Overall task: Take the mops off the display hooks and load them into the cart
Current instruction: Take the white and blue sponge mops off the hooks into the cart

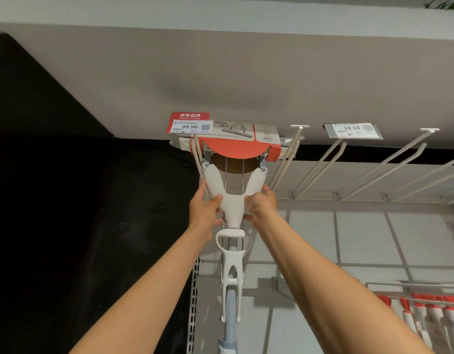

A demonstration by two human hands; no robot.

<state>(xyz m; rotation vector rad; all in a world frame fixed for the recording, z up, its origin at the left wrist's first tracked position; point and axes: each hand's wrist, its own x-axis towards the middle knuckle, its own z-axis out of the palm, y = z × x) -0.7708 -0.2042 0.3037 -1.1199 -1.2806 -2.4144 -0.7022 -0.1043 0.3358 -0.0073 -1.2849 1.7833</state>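
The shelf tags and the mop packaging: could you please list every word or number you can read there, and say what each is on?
"自有品牌": red sign above the left price tag.
"49.90": left price tag, in front of the mop packaging.
"59.50": right price tag.
Smaller print on both tags, their QR codes and the packaging text: too small or blurred to read.

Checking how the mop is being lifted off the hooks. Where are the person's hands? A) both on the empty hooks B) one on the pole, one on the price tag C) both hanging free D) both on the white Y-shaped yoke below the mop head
D: the left hand and right hand each curl round the white yoke, one on either side.
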